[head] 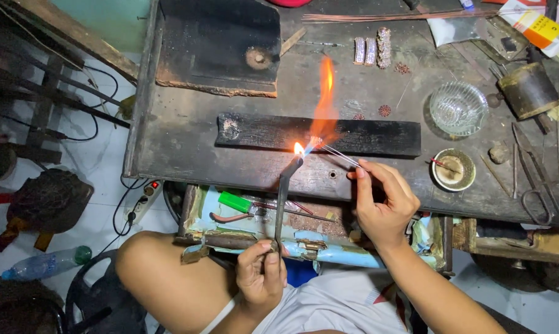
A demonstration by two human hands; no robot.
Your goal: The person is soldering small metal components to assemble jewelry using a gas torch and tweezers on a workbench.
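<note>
Nearest to the camera, the left hand [262, 272] is seen closed around the lower end of a thin dark metal blowtorch pipe [282, 198], with the fingers wrapped and the thumb pressed on top. The pipe is held almost upright and its bent tip is pointed away from the person, where a tall orange flame [324, 102] is given off. A little further, the right hand [383, 207] is raised over the front edge of the dark, burnt metal workbench [180, 142]; a pair of thin silver tweezers [341, 154] is pinched between its thumb and fingers, and the tweezer points are held inside the base of the flame, just above a long charred black wooden block [366, 137]. What is gripped at the points is too small to be told. Below the hands, a small green lighter [235, 201] is lying in an open drawer. To the right, a small round ceramic dish [453, 169] and, behind it, a clear cut-glass bowl [459, 108] are placed on the bench, with large steel scissors [542, 185] nearby. At the far side, several small jewelled metal pieces [372, 49] are laid in a row.
</note>
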